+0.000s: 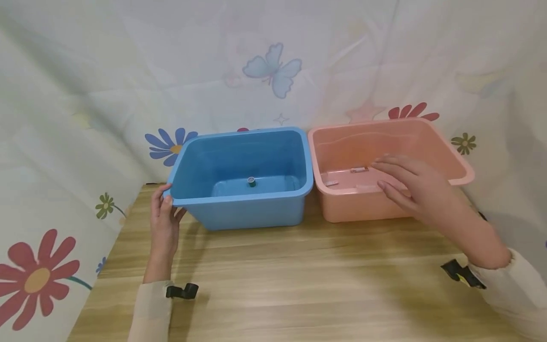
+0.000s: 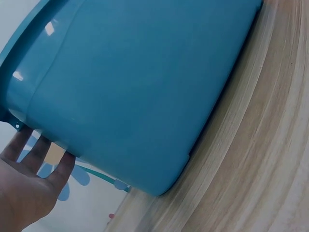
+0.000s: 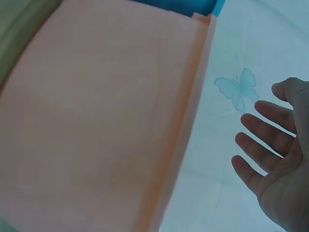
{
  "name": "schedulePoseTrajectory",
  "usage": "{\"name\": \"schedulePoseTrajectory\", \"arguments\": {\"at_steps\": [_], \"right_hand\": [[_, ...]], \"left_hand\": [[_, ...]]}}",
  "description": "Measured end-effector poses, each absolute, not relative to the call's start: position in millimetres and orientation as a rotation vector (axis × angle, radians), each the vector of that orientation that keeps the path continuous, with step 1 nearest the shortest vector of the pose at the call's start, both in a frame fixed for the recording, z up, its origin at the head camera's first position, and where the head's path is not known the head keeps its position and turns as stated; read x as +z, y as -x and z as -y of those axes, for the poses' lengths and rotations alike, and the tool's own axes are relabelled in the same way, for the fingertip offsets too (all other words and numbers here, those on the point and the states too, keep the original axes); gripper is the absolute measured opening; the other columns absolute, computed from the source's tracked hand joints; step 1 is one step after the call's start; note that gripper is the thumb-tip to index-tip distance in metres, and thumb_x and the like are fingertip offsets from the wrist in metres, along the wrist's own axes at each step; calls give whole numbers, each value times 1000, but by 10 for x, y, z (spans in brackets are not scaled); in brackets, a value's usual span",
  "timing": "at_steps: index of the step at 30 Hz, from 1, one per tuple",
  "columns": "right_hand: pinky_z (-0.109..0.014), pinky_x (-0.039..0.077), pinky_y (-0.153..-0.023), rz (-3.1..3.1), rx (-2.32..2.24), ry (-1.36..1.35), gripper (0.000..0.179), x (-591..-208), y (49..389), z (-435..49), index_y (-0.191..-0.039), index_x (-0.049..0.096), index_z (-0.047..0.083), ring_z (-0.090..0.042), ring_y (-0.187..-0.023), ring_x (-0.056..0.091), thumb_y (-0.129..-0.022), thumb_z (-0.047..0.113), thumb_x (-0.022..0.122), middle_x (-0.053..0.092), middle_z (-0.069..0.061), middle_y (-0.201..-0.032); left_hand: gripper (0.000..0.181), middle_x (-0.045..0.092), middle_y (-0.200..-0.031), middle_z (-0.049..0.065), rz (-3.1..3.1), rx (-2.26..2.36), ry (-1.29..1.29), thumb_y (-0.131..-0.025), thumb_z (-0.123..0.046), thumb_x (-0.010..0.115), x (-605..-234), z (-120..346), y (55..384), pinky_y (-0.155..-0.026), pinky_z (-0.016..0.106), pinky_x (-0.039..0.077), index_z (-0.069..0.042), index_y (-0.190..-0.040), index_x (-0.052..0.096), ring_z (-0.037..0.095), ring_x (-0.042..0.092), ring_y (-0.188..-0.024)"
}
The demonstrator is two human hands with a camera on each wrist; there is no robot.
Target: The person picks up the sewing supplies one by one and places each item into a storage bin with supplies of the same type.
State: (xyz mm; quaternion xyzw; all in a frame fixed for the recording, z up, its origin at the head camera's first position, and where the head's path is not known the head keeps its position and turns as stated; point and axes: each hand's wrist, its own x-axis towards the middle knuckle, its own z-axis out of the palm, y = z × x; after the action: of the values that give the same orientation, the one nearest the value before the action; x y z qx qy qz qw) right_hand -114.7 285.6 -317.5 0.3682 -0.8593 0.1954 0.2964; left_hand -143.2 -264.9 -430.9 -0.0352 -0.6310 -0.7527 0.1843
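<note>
My left hand (image 1: pixel 164 218) holds the left front corner of a blue plastic bin (image 1: pixel 248 209) at its rim. In the left wrist view, fingers (image 2: pixel 60 171) of that hand reach under the rim along the bin's outer wall. Inside this bin stands a small dark green cylinder (image 1: pixel 251 182) with a pale top. My right hand (image 1: pixel 420 190) hovers over the front of a pink plastic bin (image 1: pixel 359 206), its fingers spread and nothing in them. On the pink bin's floor lie a small flat piece with a dark edge (image 1: pixel 359 169) and a small pale piece (image 1: pixel 331 183).
Both bins sit side by side on a wood-grain table (image 1: pixel 273 285), close against a pale curtain (image 1: pixel 213 71) printed with flowers and a butterfly. Black straps (image 1: pixel 183 291) are at both wrists, over light sleeves.
</note>
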Motion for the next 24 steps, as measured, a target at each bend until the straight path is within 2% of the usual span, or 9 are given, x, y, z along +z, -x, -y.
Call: {"name": "schedulePoseTrajectory", "arguments": {"at_steps": [2, 6, 9, 12, 14, 16, 19, 21, 24], "right_hand": [[-27, 25, -119, 2323, 525, -937, 63, -3241, 1063, -2862, -133, 65, 6, -40, -129, 54, -106, 57, 40, 64, -15, -133], [-31, 25, -120, 2422, 537, -851, 49, -3369, 893, -2905, -142, 59, 9, -38, -136, 48, -103, 39, 60, 58, -13, -143], [-28, 23, -120, 2485, 545, -805, 55, -3490, 769, -2977, -147, 54, 12, -36, -139, 45, -97, 27, 71, 54, -12, -147], [-21, 17, -120, 2503, 550, -797, 58, -3617, 670, -3072, -150, 50, 11, -33, -142, 42, -98, 27, 70, 51, -14, -149], [-16, 13, -118, 2504, 548, -790, 60, -3691, 616, -3136, -152, 48, 11, -26, -147, 37, -99, 29, 69, 50, -14, -151], [-17, 12, -119, 2506, 551, -779, 60, -3751, 562, -3194, -153, 46, 12, -18, -150, 32, -99, 27, 68, 50, -14, -151], [-18, 11, -120, 2532, 557, -732, 60, -3838, 465, -3271, -154, 46, 14, -7, -150, 25, -98, 23, 69, 48, -13, -153], [-22, 10, -121, 2565, 569, -689, 61, -3898, 389, -3325, -154, 45, 15, -6, -151, 22, -99, 21, 68, 47, -12, -154], [-32, 10, -124, 2625, 595, -620, 62, -4008, 267, -3416, -156, 42, 16, -15, -153, 22, -99, 17, 66, 44, -14, -156]], "left_hand": [[42, 35, -156, 3, 1783, -2115, 87, -107, -31, 51, -4305, 2663, 1427, -103, 42, 38, -22, -147, 45, 34, 39, -140], [43, 34, -158, 2, 1801, -2113, 71, -108, -30, 50, -4285, 2687, 1397, -109, 49, 36, -23, -149, 44, 35, 36, -144], [46, 34, -158, 4, 1800, -2150, 88, -108, -35, 49, -4283, 2708, 1362, -113, 54, 31, -23, -152, 42, 36, 35, -145], [55, 31, -162, 5, 1796, -2214, 136, -107, -46, 45, -4280, 2737, 1309, -117, 55, 25, -26, -157, 33, 33, 31, -149], [61, 27, -164, 5, 1790, -2219, 169, -106, -51, 44, -4258, 2753, 1251, -120, 55, 20, -28, -159, 28, 31, 26, -151], [63, 23, -167, 4, 1799, -2170, 196, -105, -51, 45, -4206, 2769, 1160, -122, 55, 14, -29, -160, 24, 28, 20, -154], [58, 21, -168, 0, 1954, -1900, 191, -107, -44, 43, -4100, 2786, 976, -123, 53, 10, -30, -161, 26, 23, 17, -155], [54, 20, -168, -2, 2147, -1598, 213, -108, -36, 43, -4050, 2790, 835, -123, 54, 11, -28, -160, 30, 23, 16, -155], [53, 23, -168, 1, 2398, -1031, 305, -108, -26, 47, -4048, 2771, 652, -121, 58, 13, -24, -159, 35, 29, 14, -155]]}}
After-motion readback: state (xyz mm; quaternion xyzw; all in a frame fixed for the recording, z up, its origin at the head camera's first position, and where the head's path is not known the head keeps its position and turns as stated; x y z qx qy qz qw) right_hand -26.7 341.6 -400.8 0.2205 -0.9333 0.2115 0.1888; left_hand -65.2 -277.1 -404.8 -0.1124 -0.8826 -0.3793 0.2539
